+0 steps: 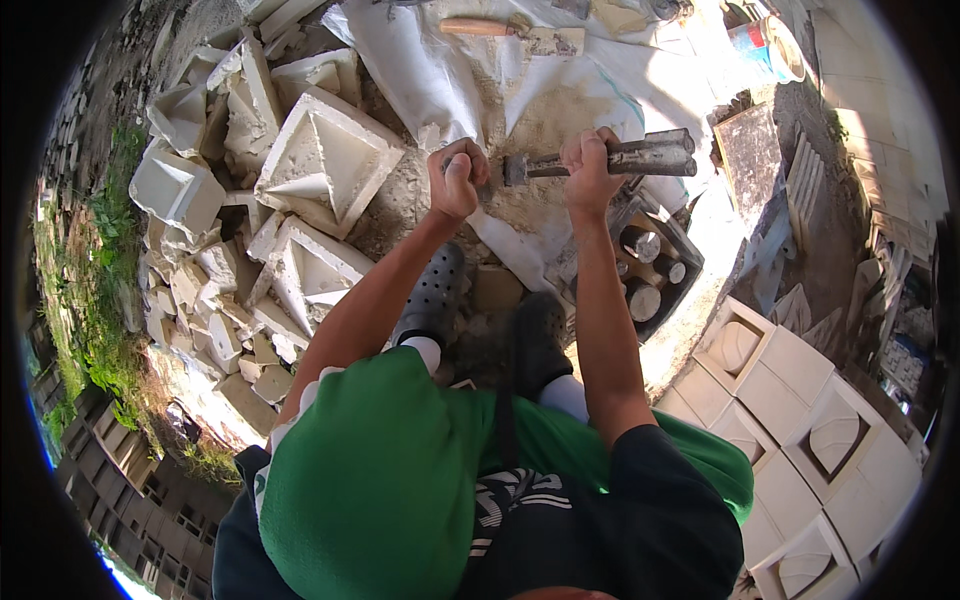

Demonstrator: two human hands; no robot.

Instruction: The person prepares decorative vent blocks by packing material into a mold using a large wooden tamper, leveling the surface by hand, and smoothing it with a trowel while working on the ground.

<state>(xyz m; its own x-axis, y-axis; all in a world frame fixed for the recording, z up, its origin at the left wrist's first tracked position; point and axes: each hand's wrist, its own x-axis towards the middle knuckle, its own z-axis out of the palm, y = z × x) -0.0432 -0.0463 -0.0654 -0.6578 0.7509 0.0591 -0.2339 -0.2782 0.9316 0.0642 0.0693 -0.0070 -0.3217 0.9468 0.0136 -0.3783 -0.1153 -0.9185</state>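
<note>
My right hand is closed around a dark metal tool. Two round bars of the tool stick out to the right of the fist, and a narrower shaft runs left to a dark squarish end. Just left of that end, my left hand is closed with the thumb on top; what it grips is mostly hidden by the fingers. Below both hands lies a dusty white plastic sheet with pale powder on it.
Broken pale blocks with square hollows are heaped at left. A dark crate holding several cylinders stands by my right forearm. A wooden-handled trowel lies at the far side, a bucket far right. Finished-looking blocks are stacked lower right.
</note>
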